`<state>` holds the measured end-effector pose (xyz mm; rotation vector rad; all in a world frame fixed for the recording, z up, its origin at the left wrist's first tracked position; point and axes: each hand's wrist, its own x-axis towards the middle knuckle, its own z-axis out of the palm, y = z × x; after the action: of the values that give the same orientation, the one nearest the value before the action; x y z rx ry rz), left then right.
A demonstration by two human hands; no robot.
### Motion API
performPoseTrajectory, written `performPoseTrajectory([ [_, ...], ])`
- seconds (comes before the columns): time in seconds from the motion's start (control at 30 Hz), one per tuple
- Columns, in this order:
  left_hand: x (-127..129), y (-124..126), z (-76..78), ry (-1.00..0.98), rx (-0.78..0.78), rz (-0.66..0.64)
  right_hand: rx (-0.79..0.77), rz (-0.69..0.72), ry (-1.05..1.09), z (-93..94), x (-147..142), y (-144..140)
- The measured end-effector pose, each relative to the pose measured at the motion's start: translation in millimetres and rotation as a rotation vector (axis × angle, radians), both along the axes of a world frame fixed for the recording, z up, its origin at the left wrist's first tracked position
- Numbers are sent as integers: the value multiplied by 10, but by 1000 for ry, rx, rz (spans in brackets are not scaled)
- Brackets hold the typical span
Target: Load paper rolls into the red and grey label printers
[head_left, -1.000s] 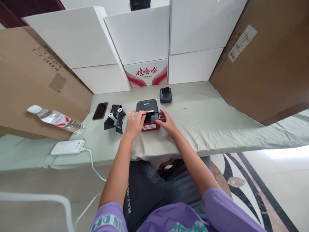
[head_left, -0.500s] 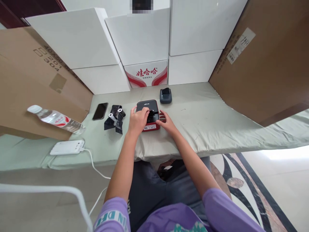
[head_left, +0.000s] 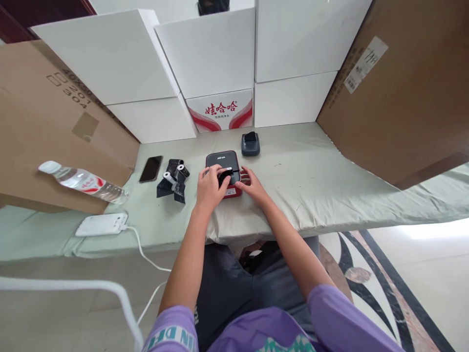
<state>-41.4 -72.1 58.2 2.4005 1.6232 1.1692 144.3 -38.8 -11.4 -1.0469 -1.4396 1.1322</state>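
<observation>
A small red and black box-shaped device (head_left: 222,160) with a dark lid sits on the pale green padded table (head_left: 311,181), straight in front of me. My left hand (head_left: 210,188) lies over its left front part, fingers curled on the dark top near a small white strip. My right hand (head_left: 250,184) rests against the device's right side, fingers spread and touching it. Whether either hand grips a loose part is hidden by the fingers.
Left of the device lie dark wrapped rolls with white cores (head_left: 173,179) and a black phone (head_left: 151,168). A smaller grey device (head_left: 250,143) sits behind. A water bottle (head_left: 82,182) and white power bank (head_left: 102,224) with cable lie left. White boxes (head_left: 205,54) and brown cartons (head_left: 403,88) wall the table.
My left hand has shifted slightly across the device's top, from the lid back toward its front. My right hand stays at the right side.
</observation>
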Motion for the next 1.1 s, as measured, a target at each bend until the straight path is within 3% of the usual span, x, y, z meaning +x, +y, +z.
performPoseTrajectory([
  [0.17, 124, -39, -38, -42, -24, 77, 3, -6, -2, -9, 0, -5],
  [0.3, 185, -33, 25, -33, -53, 119, -12, -11, -10, -3, 7, -38],
  [0.47, 92, -126, 38, -119, -113, 48, -4, -5, 6, -11, 23, -58],
  [0.6, -105, -259, -224, -461, -81, 115, 8, -5, -5, -36, 31, -40],
  [0.7, -188, -266, -421, -831, -277, 114, 70, 25, -60, -51, 20, -50],
  [0.8, -176, -198, -463, -942, -403, 7, 173, 45, -155, -31, 5, -102],
  [0.93, -129, -16, -361, -918, -406, -68, 271, -2, -301, 112, -1, -140],
  [1.1, -88, 500, -303, -967, -350, -40, 273, -88, -380, 407, -99, 171],
])
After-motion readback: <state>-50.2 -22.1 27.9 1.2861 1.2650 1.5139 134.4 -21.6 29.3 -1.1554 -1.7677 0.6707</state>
